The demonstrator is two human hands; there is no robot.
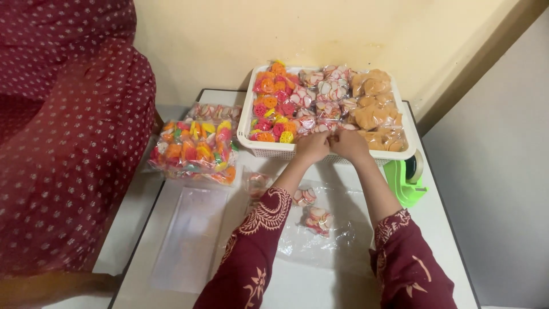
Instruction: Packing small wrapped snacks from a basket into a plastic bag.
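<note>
Left hand: your left hand (313, 146) has its fingers pinched narrow on a small clear packet (330, 129) at the near rim of the white basket (247, 114).
Right hand: your right hand (350, 144) meets the left, thumb and fingers closed on the same packet.
Packet: held between both grips just above the basket's front edge; too hidden to tell its long axis or which way it points.
Basket: long axis runs left to right, with rows of bright, pink-white and tan snack packets.
Counter: white counter (446, 240), with flat clear bags (191, 237), two filled small packets (313, 210), a bundle of colourful snacks (194, 147) and a green tape dispenser (407, 178).
Room: cream wall (320, 34) behind; a person in dotted maroon cloth (68, 143) at your left.
</note>
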